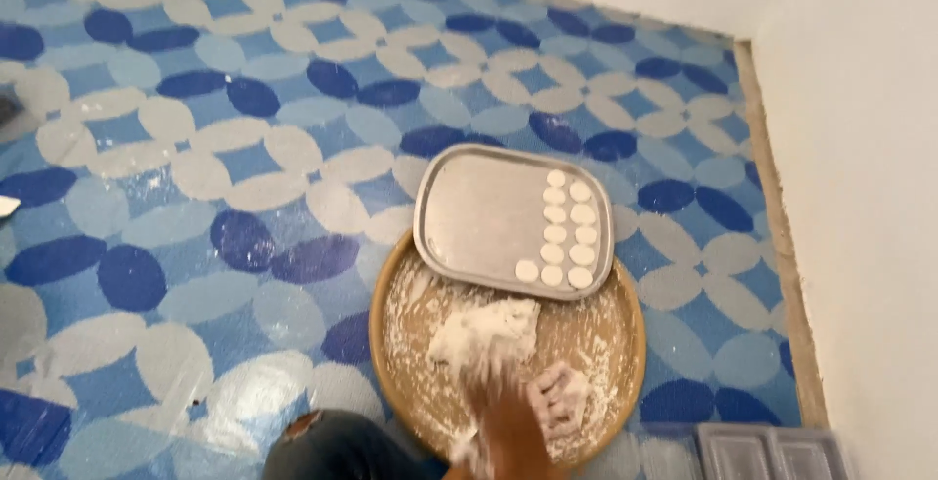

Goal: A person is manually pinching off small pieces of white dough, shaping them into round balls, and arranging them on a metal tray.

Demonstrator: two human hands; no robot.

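Pressing down near the bottom edge of the view, a flour-coated hand (pixel 498 412) is seen on a lump of white dough (pixel 486 332), though motion blur hides its fingers, so how far they are spread or curled cannot be told, nor which hand it is. Just to its right a second floury hand (pixel 560 397) is laid on the board with its fingers bent inward in a loose fist; whether anything is held inside cannot be told. Both are set on a round wooden board (pixel 606 343) dusted with flour, and the dough is placed near its middle. Resting over the far rim of the board is a rectangular metal tray (pixel 469 216) with rounded corners, and two short rows of small white dough discs (pixel 568 231) are lined up along its right side. At the lower right corner the grey edge of a ridged plastic container (pixel 772 451) is shown. Everything is laid on a floor covering (pixel 195 177) patterned in blue, pale blue and cream ovals, smeared with flour. Beyond it, plain white walls (pixel 860 148) are met at a corner.
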